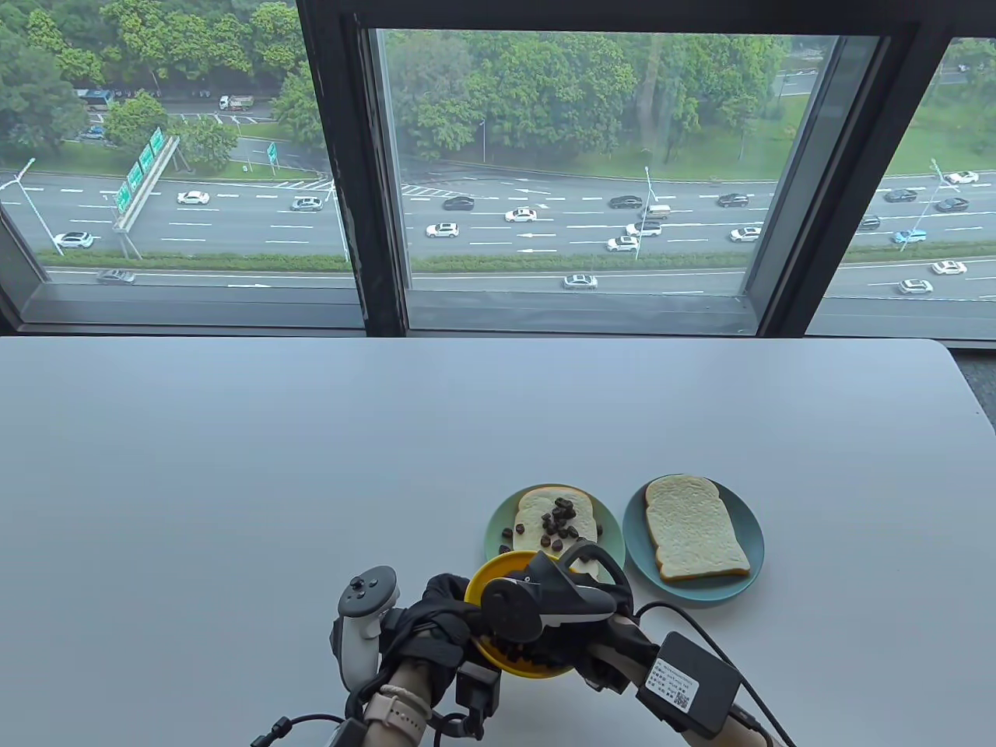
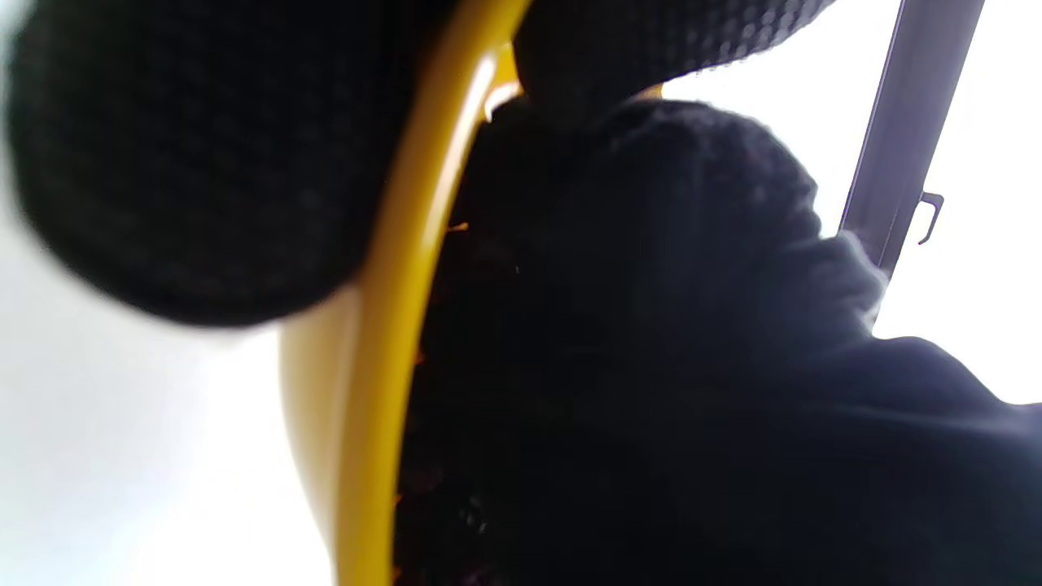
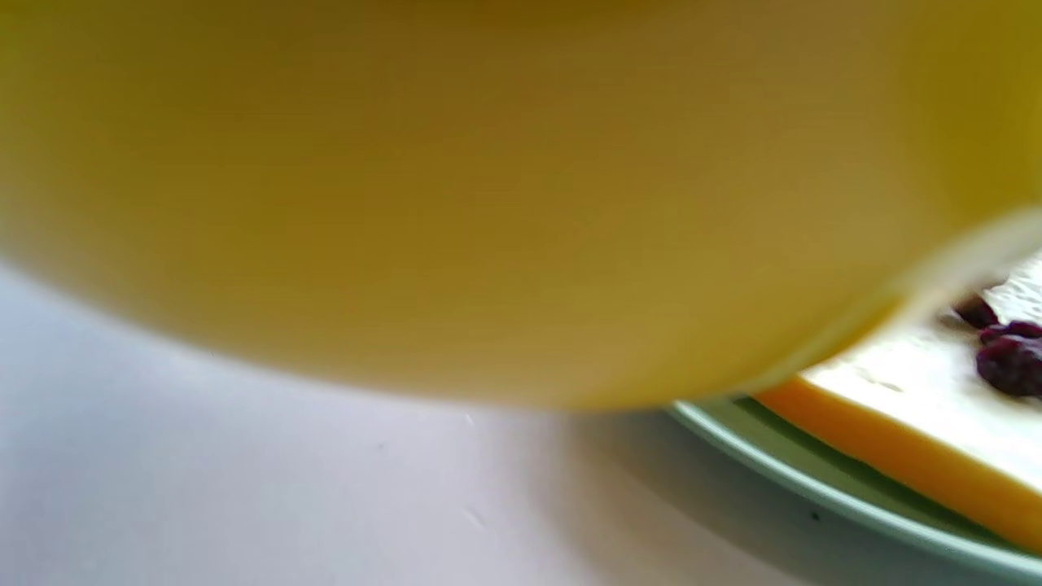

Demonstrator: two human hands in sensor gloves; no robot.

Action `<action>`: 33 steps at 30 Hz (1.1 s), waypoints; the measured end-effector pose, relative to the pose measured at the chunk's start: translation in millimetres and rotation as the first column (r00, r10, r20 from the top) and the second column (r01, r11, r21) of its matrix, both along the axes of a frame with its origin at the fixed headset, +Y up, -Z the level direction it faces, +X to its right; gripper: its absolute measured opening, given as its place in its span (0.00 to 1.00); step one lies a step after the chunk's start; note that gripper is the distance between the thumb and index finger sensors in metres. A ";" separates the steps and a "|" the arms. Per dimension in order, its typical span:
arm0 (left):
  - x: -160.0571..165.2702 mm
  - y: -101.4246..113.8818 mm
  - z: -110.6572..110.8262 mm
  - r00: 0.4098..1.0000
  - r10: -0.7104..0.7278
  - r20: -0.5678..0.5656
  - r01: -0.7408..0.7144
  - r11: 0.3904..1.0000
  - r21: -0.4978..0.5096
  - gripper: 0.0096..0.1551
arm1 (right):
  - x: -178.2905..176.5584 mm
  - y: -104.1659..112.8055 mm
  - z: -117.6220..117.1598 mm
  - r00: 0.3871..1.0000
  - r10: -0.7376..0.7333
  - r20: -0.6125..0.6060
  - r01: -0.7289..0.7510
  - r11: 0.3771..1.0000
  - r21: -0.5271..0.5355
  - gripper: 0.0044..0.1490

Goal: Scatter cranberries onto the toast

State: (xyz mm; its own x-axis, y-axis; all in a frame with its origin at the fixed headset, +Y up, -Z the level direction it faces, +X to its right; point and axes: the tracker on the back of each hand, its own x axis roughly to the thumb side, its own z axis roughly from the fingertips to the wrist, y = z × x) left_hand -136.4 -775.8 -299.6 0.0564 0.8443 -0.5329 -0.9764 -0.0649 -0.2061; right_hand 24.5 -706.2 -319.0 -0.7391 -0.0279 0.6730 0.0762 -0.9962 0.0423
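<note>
We see the yellow bowl [image 1: 484, 580] held above the near edge of the surface [image 1: 233, 467], tipped so its mouth faces the near-right & its far rim overlaps the near edge of the green plate [image 1: 495, 529]. Dark cranberries [image 1: 562, 523] lie scattered on the toast slice [image 1: 537, 510] on that plate, a couple on the plate itself just left of the slice. That slice's long axis runs near-to-far, rounded top at the far end. More cranberries sit inside the bowl near its near rim.

Left hand [image 1: 436, 615] comes in from the near edge, wrist roughly near-to-far, fingers curled round the bowl's left rim; in the left wrist view a gloved finger [image 2: 187, 155] wraps over the yellow rim, so it grips the bowl. Right hand [image 1: 576, 607] lies across the bowl's mouth, tracker uppermost, forearm angling in from the near-right. Its fingers are hidden under the tracker & inside the bowl; we cannot tell whether they're clenched, loose or pinching anything.

To the right, just beside the green plate, a blue plate [image 1: 747, 529] carries a bare bread slice [image 1: 692, 529], its long axis tilted far-left to near-right. Right wrist view: the bowl's blurred yellow underside [image 3: 488, 203] over the green plate's rim.
</note>
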 end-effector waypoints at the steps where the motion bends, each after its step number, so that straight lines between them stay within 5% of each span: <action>1: -1.2 0.5 -1.5 1.000 0.008 -0.002 -0.008 1.000 0.011 0.32 | 0.7 0.4 -0.7 1.000 -0.025 -0.006 0.025 1.000 0.004 0.24; 17: -9.4 2.0 -3.9 0.999 -0.043 0.013 0.043 0.999 0.007 0.31 | 17.9 18.0 -12.4 0.972 -0.230 0.040 0.232 0.972 -0.038 0.22; 33: -17.5 -0.6 -6.8 0.999 -0.036 -0.007 0.036 0.999 -0.024 0.32 | 62.6 22.2 -54.9 0.855 -0.431 0.288 0.463 0.885 -0.052 0.22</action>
